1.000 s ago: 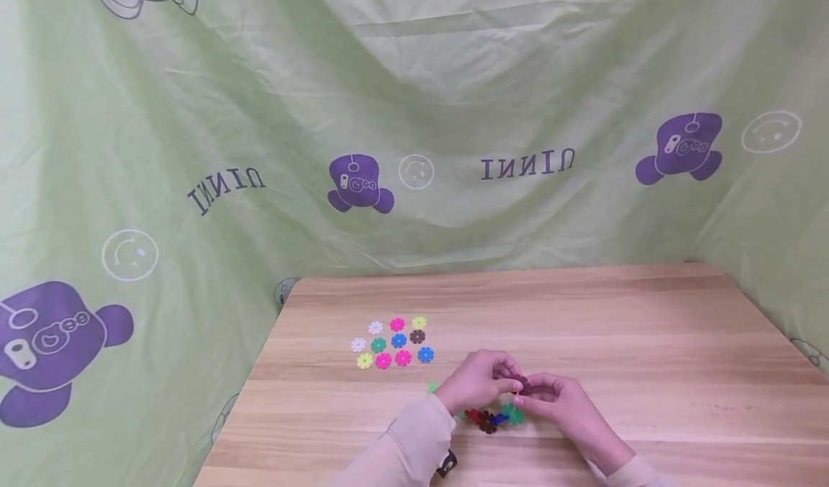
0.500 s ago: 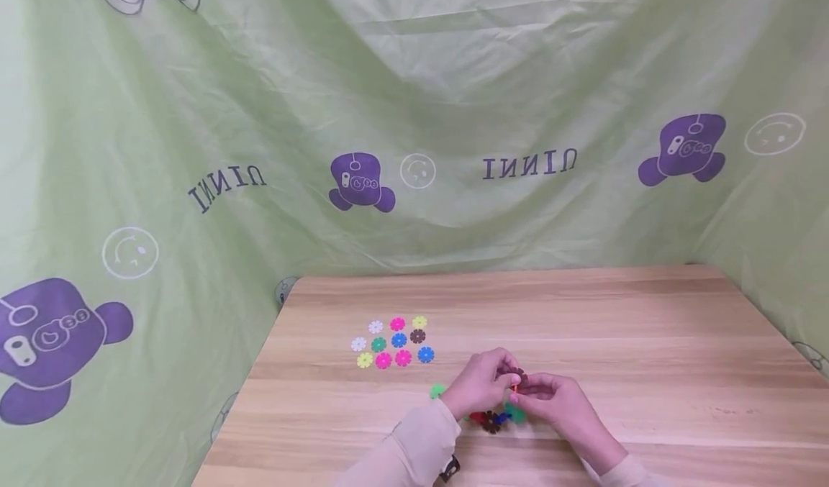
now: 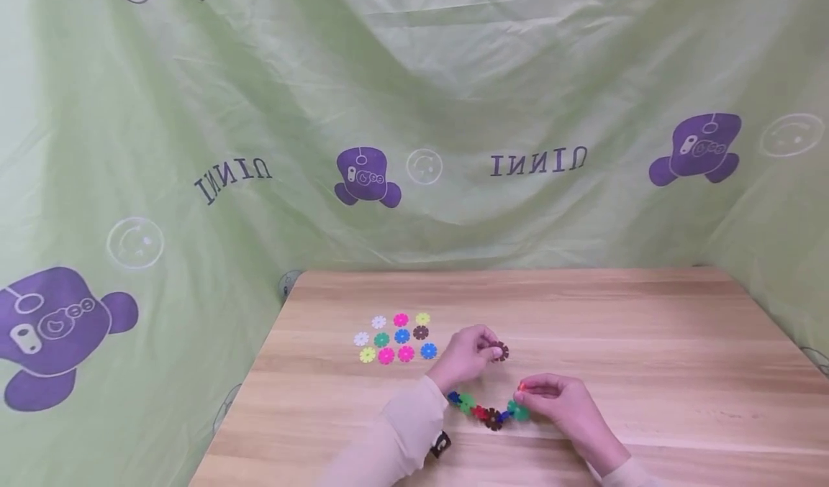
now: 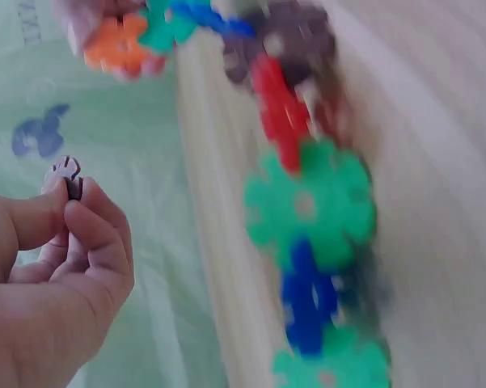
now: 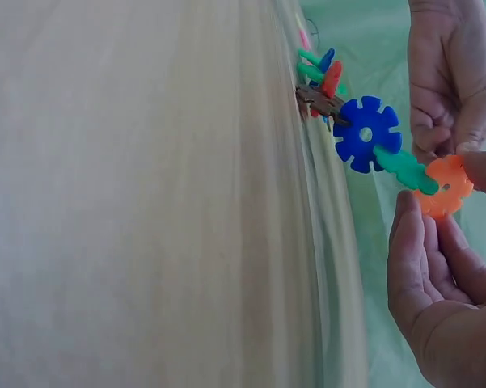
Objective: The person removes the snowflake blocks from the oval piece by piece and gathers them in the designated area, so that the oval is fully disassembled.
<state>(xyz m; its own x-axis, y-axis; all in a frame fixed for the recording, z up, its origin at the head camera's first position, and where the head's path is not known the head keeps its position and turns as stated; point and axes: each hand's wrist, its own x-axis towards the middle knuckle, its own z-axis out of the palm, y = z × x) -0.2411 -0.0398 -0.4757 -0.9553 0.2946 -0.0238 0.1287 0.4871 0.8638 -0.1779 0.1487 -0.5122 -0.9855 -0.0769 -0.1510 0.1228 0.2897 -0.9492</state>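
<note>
My left hand pinches a brown notched snowflake disc between thumb and fingers, above the table. With thumb and fingertips my right hand grips an orange snowflake disc, the end piece of a linked chain. From it the chain runs through a green disc, a blue disc, a brown disc, a red disc, another green disc and on behind my left wrist. A gap separates the held brown disc from the orange one.
Loose flat snowflake discs lie in rows left of my hands, among them a pink disc, a white disc and a blue disc. A green printed cloth hangs behind the wooden table.
My left hand has drawn away from my right, up and to the left, taking the brown disc apart from the orange one. My right hand keeps hold of the chain's orange end.
</note>
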